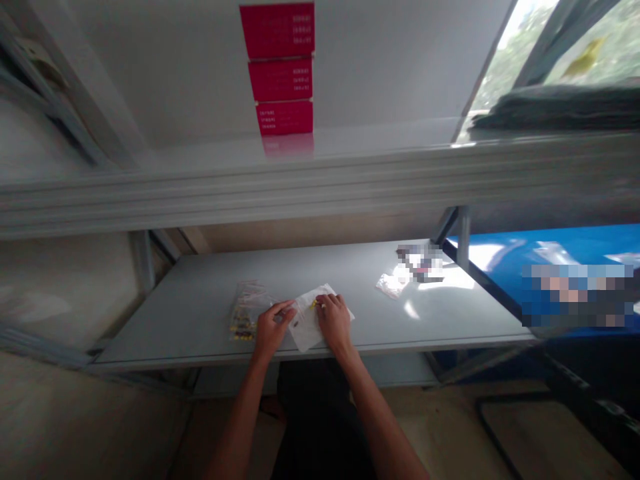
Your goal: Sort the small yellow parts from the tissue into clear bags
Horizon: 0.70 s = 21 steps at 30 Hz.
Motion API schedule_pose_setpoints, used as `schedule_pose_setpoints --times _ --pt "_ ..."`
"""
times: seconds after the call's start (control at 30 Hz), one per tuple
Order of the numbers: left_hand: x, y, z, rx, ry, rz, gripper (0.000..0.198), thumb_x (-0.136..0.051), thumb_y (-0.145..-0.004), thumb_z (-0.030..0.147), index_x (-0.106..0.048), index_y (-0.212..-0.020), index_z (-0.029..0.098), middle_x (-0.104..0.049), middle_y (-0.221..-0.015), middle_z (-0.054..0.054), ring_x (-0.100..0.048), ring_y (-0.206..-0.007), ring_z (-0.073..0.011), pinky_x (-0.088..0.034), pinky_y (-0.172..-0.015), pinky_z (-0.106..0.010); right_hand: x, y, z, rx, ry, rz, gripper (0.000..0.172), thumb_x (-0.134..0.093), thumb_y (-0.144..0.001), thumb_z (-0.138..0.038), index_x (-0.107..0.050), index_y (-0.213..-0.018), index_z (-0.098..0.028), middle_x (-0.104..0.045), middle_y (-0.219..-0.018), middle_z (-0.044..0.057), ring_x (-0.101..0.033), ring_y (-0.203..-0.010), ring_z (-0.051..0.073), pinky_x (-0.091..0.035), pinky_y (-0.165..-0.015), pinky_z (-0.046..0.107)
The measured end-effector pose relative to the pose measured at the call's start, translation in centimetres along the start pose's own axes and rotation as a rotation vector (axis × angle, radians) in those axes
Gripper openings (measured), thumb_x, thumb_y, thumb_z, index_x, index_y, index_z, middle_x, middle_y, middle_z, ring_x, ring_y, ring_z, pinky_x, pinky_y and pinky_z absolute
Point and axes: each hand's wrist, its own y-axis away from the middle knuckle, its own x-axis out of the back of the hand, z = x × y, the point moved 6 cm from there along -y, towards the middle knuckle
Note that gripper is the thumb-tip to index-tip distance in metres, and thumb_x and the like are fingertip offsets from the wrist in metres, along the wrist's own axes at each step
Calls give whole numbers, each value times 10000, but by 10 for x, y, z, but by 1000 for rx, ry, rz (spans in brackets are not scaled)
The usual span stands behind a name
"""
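A white sheet point(309, 333), paper or a thin bag, lies at an angle near the table's front edge, with a small dark spot on its left part. My left hand point(271, 328) is at its left side, thumb and fingers drawn together on what looks like a clear plastic bag point(294, 308). Over the sheet's right part, my right hand point(334, 320) is closed, its fingertips on a small yellow piece point(314, 304) too small to name. Beside my left hand is a pile of clear zip bags point(243, 317) holding small yellow and dark pieces.
Another clear bag point(391, 285) lies on the grey table point(185, 313) to the right, near a blurred-out item point(423, 261). Above runs a shelf edge point(225, 197) with three stacked red boxes point(281, 80). A blue table point(505, 250) adjoins at right, partly blurred.
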Motion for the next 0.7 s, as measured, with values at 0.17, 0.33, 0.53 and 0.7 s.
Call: schedule_pose_setpoints --times 0.17,0.33,0.53,0.7 --pt "0 0 1 1 -10 -6 382 -668 -854 472 -755 -1095 187 -772 -1092 -91 -721 -979 -244 -550 -898 -360 -1 0 -3 2 34 -8 237 -545 -895 -98 -697 -1035 -212 -698 -981 80 -547 -976 259 -426 -874 344" --pt "0 1 7 -5 1 -2 353 -671 -859 446 -760 -1087 192 -773 -1090 -91 -722 -985 -244 -547 -916 -362 -4 0 -7 40 76 -49 247 -545 -880 -88 -702 -1016 -222 -681 -983 83 -546 -974 258 -422 -882 347" --pt "0 1 5 -8 8 -2 367 -670 -864 450 -755 -1108 189 -772 -1092 -95 -723 -973 -244 -546 -910 -364 -9 1 -12 112 150 -104 193 -563 -884 -107 -687 -987 -212 -653 -982 90 -520 -987 267 -413 -887 359" --pt "1 0 1 -3 13 9 361 -673 -862 448 -758 -1094 186 -774 -1087 -94 -723 -967 -245 -552 -884 -353 -12 2 -15 152 229 -134 183 -535 -922 -103 -662 -1031 -176 -635 -990 113 -502 -972 280 -408 -865 377"
